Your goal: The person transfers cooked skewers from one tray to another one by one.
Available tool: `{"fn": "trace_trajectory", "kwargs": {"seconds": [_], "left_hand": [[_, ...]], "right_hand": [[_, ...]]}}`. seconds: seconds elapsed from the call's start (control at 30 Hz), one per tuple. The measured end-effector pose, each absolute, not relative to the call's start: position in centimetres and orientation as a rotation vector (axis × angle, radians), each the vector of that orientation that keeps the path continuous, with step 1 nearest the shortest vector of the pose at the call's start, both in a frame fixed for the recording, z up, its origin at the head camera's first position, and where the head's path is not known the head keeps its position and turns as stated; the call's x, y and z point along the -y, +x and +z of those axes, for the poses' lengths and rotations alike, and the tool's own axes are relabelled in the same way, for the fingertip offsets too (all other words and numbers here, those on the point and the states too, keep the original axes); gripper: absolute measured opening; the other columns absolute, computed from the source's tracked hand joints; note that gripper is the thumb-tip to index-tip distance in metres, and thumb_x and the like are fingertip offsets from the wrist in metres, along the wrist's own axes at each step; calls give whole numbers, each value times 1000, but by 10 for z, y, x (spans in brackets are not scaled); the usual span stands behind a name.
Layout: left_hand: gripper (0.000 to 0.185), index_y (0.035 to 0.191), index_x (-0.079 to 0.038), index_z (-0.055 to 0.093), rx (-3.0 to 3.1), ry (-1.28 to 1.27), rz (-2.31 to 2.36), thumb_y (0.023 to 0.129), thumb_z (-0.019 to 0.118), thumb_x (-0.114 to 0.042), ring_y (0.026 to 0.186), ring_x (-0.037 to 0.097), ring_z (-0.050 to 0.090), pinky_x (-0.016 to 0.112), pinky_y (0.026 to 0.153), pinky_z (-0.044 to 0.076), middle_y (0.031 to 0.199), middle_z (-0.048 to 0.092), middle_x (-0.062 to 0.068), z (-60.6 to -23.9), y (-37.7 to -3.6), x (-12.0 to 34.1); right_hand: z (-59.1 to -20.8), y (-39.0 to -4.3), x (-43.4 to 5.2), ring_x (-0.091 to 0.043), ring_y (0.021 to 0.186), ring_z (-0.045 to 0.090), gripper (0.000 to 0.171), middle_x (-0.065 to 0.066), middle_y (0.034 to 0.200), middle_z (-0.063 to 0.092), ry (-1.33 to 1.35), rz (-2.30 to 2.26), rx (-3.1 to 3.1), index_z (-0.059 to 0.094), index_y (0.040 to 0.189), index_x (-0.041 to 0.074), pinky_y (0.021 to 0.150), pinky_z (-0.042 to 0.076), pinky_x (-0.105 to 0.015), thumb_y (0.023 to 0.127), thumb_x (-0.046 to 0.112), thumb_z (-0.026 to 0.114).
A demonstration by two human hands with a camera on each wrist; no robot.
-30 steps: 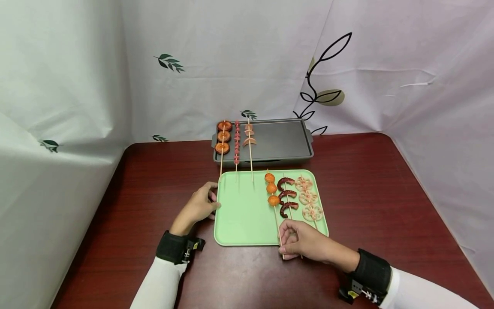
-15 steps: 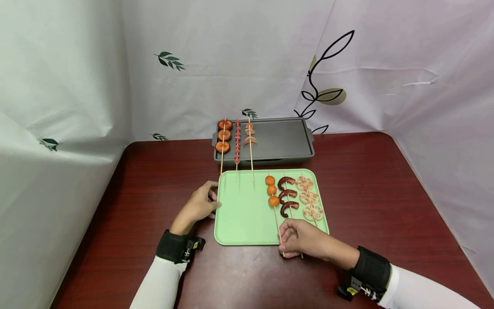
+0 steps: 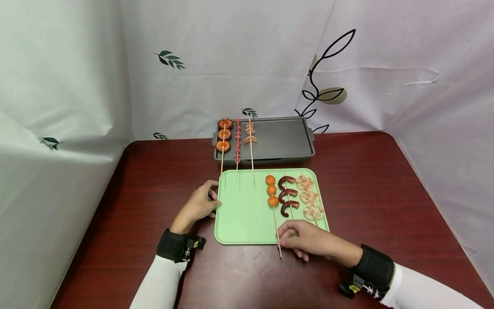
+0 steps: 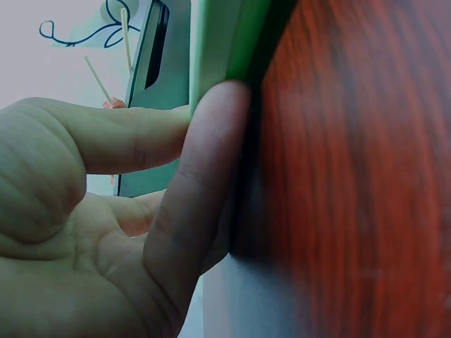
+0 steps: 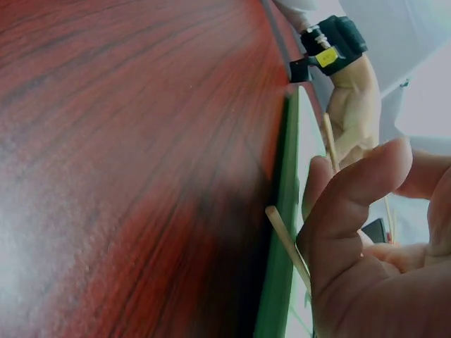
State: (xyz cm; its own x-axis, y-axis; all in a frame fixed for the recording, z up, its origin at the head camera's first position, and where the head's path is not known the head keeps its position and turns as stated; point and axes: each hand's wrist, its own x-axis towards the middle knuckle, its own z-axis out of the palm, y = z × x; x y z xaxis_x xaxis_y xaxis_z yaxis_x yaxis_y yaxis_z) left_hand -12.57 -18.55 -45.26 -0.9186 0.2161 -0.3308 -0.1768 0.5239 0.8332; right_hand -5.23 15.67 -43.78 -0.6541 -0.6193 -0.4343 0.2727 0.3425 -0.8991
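Observation:
A light green tray (image 3: 243, 214) lies on the table, its left rim pinched by my left hand (image 3: 198, 201). In the left wrist view, thumb and a finger (image 4: 201, 176) meet the tray's edge (image 4: 222, 42). On its right side lie a skewer of orange balls (image 3: 272, 201), a skewer of dark red curled pieces (image 3: 288, 195) and a lotus-root-slice skewer (image 3: 313, 211). My right hand (image 3: 305, 236), at the tray's front edge, holds the orange-ball skewer's stick near its lower end; the exact finger contact is partly hidden. Another stick's end (image 5: 280, 225) shows below these fingers.
A dark grey grill pan (image 3: 283, 137) stands behind the tray. On its left half lie a skewer of browned round slices (image 3: 223, 146), a pink-bead skewer (image 3: 237, 141) and a skewer of pale curved pieces (image 3: 251, 140). Their sticks reach over the tray's back edge.
The orange balls have settled slightly lower on the tray. My right fingers have shifted up along the stick, and its lower end has swung a little left. The left hand stays put.

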Motion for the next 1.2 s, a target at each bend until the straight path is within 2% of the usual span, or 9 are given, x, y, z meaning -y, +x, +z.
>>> {"fn": "trace_trajectory", "kwargs": {"seconds": [0.2, 0.4, 0.63, 0.87, 1.03, 1.2], "left_hand": [[61, 153, -4, 39, -2378, 40, 1355, 97, 64, 3, 67, 23, 61, 36, 57, 61, 102, 52, 17, -452, -127, 185], [61, 153, -5, 39, -2378, 41, 1358, 97, 64, 4, 66, 23, 61, 36, 57, 62, 102, 53, 17, -452, -126, 185], [62, 153, -5, 38, -2378, 34, 1356, 97, 64, 4, 68, 24, 61, 36, 58, 62, 102, 53, 18, -453, -126, 185], [62, 153, -5, 38, -2375, 38, 1361, 97, 64, 4, 69, 24, 62, 36, 58, 62, 103, 53, 18, -453, -127, 185], [62, 153, -5, 38, -2373, 37, 1362, 98, 64, 4, 70, 24, 62, 36, 58, 62, 103, 53, 18, -454, -126, 186], [61, 153, -5, 38, -2370, 37, 1362, 98, 63, 4, 71, 24, 62, 36, 58, 62, 103, 53, 18, -453, -126, 186]], "right_hand": [[-432, -52, -159, -8, 49, 49, 32, -12, 103, 70, -291, -1367, -1873, 60, 123, -7, 42, 45, -19, 102, 17, 65], [-425, -53, -163, -11, 53, 54, 37, -15, 109, 70, -312, -1330, -1878, 59, 132, -8, 44, 49, -22, 104, 16, 62], [-421, -57, -166, -17, 59, 60, 33, -19, 111, 69, -439, -1367, -1938, 57, 132, -7, 47, 54, -28, 105, 12, 58], [-414, -60, -163, -20, 67, 64, 28, -20, 108, 66, -498, -1364, -2126, 60, 127, 0, 53, 58, -36, 106, 19, 61], [-409, -66, -163, -15, 70, 65, 22, -15, 105, 68, -574, -1353, -2320, 63, 122, 4, 54, 58, -31, 105, 18, 62], [-409, -75, -168, -7, 70, 62, 21, -6, 101, 71, -654, -1330, -2555, 65, 122, 9, 55, 54, -24, 101, 10, 66]]}}
